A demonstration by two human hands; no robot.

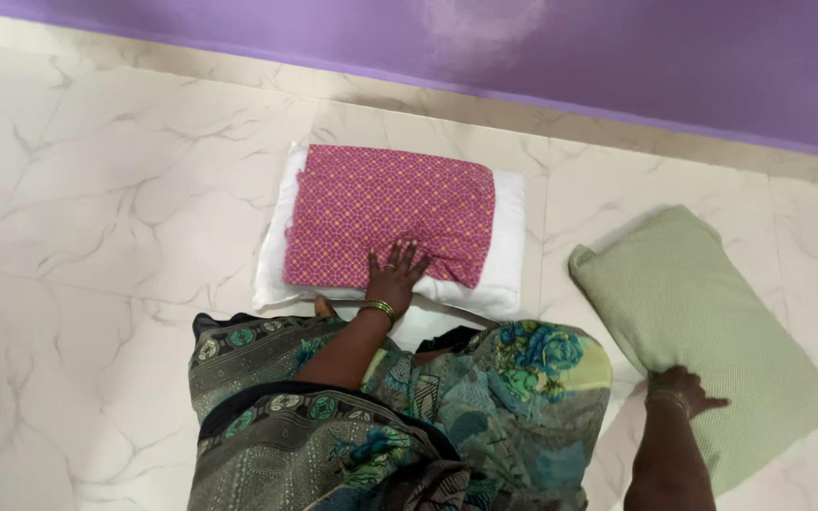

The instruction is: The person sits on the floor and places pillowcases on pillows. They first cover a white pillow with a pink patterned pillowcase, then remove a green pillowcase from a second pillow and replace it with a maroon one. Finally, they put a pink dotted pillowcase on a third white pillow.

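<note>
On a marble floor (pixel 97 208) below a purple wall, the left hand (pixel 393 274) presses flat, fingers spread, on a pink cloth (pixel 385 203) atop a white pillow (pixel 508 237), while the right hand (pixel 684 390), open, touches a green pillow (pixel 702 322); the loosely folded cloth could slide askew.

I wear a draped garment (pixel 400 416) of dark olive and black cloth, printed with teal, blue and yellow-green flowers and with paisley bands along its borders. It gathers in loose folds across the near middle of the view. My arms are bare of sleeves. My left hand (pixel 395 274) has a gold bangle (pixel 378 308) at the wrist. My right hand (pixel 684 390) has a thinner, pale bangle (pixel 666 401) at its wrist.
</note>
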